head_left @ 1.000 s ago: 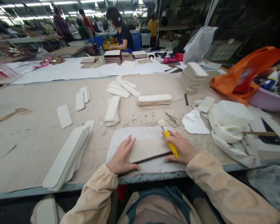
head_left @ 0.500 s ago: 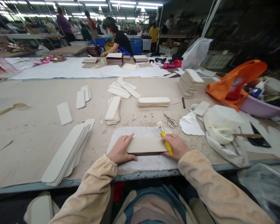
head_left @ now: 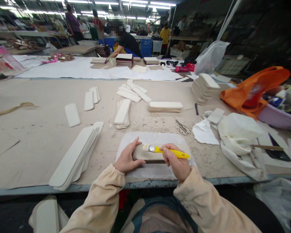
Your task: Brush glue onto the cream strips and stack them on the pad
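Observation:
My right hand (head_left: pixel 176 160) grips the yellow handle of a paintbrush (head_left: pixel 169 151). The pale bristles point left, over the top of a small stack of rounded beige boards (head_left: pixel 151 156); whether they touch it I cannot tell. Around the stack's left end, my left hand (head_left: pixel 129 156) has its thumb on the near edge and its fingers on the far edge. Beneath the stack lies a white sheet (head_left: pixel 155 171) with rounded corners, close to the table's front edge.
Long white strips (head_left: pixel 74 155) are stacked at left. Further back are a pile of boards (head_left: pixel 165 106) and a taller stack (head_left: pixel 205 87). Scissors (head_left: pixel 183 127), a white plastic bag (head_left: pixel 241 142) and an orange bag (head_left: pixel 254 90) are at right. A person (head_left: pixel 127 42) works across the table.
My right hand has left the right end of the stack and swung the brush from upright to nearly level, bristles over the boards. My left hand stays at the left end. The view has shifted slightly.

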A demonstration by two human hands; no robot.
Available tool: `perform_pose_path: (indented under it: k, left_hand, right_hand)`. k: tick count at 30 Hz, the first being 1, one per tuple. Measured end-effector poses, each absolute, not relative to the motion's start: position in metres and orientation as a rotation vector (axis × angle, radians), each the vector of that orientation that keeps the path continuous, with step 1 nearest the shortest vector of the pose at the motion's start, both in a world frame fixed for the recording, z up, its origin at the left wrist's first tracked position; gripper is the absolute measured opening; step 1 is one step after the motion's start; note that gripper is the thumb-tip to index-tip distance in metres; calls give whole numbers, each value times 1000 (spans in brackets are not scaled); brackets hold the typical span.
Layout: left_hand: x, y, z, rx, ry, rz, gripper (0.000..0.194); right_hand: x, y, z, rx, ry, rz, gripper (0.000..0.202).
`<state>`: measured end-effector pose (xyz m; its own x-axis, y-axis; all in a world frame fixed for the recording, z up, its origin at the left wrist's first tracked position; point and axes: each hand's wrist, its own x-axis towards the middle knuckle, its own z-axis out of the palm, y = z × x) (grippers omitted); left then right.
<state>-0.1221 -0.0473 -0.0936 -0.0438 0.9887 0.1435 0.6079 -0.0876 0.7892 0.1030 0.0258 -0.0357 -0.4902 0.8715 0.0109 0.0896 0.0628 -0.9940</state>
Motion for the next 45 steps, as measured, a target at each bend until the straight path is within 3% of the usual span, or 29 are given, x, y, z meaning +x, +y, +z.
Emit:
perform_pose_path:
  k: [9, 20, 33, 36, 41, 45]
  left_hand:
    - [-122, -48, -94, 1872, 1693, 966, 103]
    - [-123, -48, -96, 1993, 1738, 903, 96]
    - [-124, -47, -97, 2065, 1763, 872, 90]
    - [-124, -47, -97, 2065, 1749, 890, 91]
    - [-124, -48, -97, 2069, 1711, 908, 100]
    - [-123, -48, -98, 2037, 1693, 914, 98]
  right_hand:
    - [75, 38, -42, -1169, -1728, 1488, 25]
    - [131, 62, -32, -1348, -1804, 1243, 24]
    - [195, 77, 0, -1624, -2069, 635, 26]
    - [173, 58, 6, -1406, -1949, 794, 26]
    - [111, 32, -9, -1128, -1679, 1428, 28]
    - [78, 25, -28, -1092, -1667, 1596, 25]
